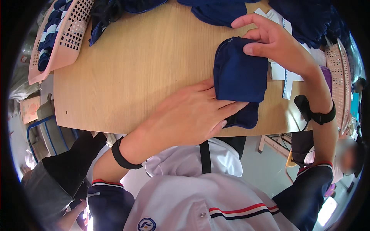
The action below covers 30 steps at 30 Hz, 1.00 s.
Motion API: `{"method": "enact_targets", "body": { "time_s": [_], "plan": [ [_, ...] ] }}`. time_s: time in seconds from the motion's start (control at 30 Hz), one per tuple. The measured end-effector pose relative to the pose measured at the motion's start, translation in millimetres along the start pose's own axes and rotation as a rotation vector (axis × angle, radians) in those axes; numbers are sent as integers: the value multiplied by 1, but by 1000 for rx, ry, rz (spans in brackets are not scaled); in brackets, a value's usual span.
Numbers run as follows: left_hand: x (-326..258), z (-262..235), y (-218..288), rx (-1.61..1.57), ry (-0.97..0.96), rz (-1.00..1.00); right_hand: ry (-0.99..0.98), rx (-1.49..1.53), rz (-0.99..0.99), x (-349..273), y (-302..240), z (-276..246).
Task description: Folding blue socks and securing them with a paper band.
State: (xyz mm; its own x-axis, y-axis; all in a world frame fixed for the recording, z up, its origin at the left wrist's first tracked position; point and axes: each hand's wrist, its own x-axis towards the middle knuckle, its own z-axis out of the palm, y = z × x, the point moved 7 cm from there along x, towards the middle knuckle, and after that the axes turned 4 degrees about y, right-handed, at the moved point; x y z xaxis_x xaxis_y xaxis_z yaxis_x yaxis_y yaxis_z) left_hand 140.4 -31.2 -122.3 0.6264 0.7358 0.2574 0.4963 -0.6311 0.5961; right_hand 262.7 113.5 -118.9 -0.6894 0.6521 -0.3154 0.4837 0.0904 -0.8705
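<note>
One smooth light-wood table (pixel 127 77) carries a soft folded navy cloth (pixel 241 73) near its front edge, left hand (pixel 185 115) flat with fingers (pixel 227 107) spread on its lower edge, right hand (pixel 275 42) pinching the top right corner.

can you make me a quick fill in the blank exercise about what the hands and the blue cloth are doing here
1. The left hand lies flat with its fingers pressing the ____ edge of the folded dark blue cloth.
2. The right hand grips the cloth at its far ____ corner.
3. The cloth rests on a ____ table.
4. A pink ____ with holes stands at the table's far left corner.

Missing words: near; right; wooden; basket
</note>
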Motion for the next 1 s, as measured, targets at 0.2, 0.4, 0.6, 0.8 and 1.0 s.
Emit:
{"method": "enact_targets", "body": {
  "time_s": [0.2, 0.4, 0.6, 0.8, 1.0],
  "plan": [
    [-2, 4, -1, 36, -57, -13, 8, -16, 66, -5, -6, 5],
    [3, 0, -2, 81, -4, 29, 162, -331, 189, -15, -58, 3],
    [-6, 1, -14, -122, -62, -79, 439, -855, -494, -13, -57, 22],
    [-1, 20, 2, -83, 215, 199, -12, -730, -590, -38, -37, 57],
    [-16, 13, -3, 81, 272, 295, -84, -780, -620, -9, -40, 68]
  ]
}}
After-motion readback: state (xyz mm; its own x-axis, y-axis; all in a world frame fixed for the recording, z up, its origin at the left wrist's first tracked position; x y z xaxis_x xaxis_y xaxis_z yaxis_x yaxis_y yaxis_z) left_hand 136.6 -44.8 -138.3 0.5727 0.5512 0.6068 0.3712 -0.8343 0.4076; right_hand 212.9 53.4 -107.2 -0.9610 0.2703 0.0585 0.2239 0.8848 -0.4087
